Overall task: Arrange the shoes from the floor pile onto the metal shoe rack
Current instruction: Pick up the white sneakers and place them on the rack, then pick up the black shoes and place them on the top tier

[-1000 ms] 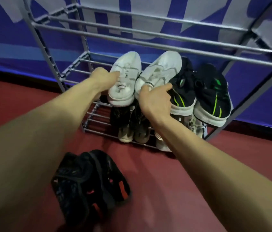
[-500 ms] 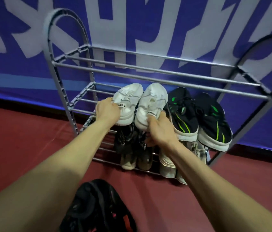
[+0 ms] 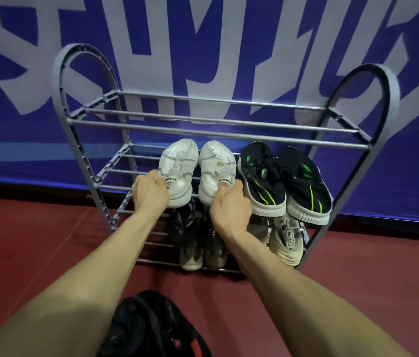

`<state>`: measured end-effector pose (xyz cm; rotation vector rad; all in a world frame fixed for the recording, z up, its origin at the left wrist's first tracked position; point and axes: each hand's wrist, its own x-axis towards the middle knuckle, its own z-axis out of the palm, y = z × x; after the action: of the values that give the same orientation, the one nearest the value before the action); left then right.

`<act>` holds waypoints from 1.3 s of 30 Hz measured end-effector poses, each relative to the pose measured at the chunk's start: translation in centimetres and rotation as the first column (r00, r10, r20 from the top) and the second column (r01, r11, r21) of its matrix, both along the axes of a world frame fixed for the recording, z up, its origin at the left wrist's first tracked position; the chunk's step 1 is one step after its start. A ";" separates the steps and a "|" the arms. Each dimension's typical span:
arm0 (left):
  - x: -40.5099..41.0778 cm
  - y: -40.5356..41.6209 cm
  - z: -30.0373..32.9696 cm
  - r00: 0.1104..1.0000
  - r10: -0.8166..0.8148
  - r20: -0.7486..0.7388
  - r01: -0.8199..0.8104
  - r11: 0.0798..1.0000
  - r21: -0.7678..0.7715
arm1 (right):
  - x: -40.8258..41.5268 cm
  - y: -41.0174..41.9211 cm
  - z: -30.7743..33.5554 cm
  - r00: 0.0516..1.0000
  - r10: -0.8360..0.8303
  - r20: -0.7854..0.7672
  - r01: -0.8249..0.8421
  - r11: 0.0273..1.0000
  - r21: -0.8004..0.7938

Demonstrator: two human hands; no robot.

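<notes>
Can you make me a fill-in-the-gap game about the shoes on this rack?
1. Each hand holds a ____ shoe: left hand, right hand.
2. The black shoes with green stripes sit on the ____ shelf of the rack.
3. The top shelf holds ____ shoes.

Missing words: white; middle; no

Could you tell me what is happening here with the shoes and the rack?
A person is setting a pair of white sneakers on the middle shelf of the metal shoe rack. The left hand grips the left white sneaker; the right hand grips the right one. Black-and-green sneakers sit beside them, and dark shoes wait on the floor.
</notes>
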<state>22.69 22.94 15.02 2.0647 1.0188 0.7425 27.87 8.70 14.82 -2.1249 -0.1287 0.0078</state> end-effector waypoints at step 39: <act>-22.8 -3.7 -25.3 0.810 0.039 -0.585 -0.333 0.851 -0.405 | -15.6 -7.4 -26.7 0.683 0.560 -0.468 -0.663 0.209 -0.718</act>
<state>-0.14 19.26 -10.29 1.7505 1.5760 -0.0844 12.24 1.34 -11.89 -2.9003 -1.1620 0.8621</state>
